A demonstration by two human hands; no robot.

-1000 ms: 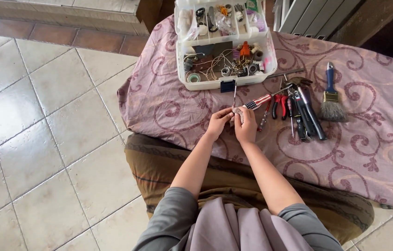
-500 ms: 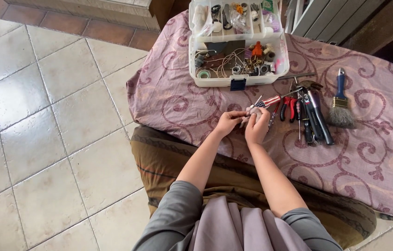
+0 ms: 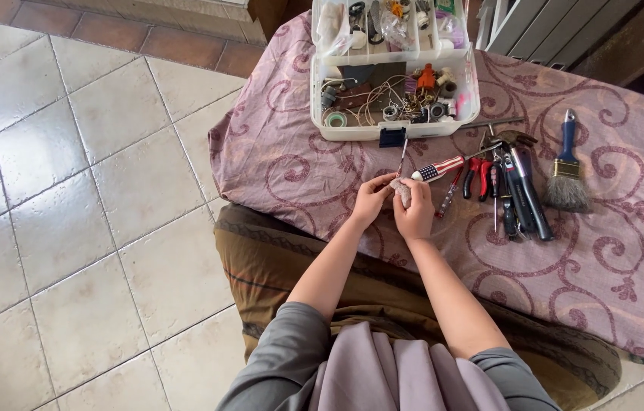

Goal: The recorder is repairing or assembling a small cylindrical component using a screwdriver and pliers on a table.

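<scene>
while both hands (image 3: 394, 202) pinch it, the small grey object (image 3: 402, 190) looks perhaps lumpy.

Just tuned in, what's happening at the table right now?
A person holds a small grey piece between both hands, left hand and right hand, over the cloth-covered table. A thin metal tool sticks up from it. An open parts box sits ahead; pliers and a brush lie to the right.

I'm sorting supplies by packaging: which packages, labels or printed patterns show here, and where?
Plastic organiser box: far edge of the table, white translucent, open, blue latch.
Small clear bags: in its upper tray, contents unclear.
Flag-patterned tool handle: beside the right hand, red, white, blue.
No screens or signs.
</scene>
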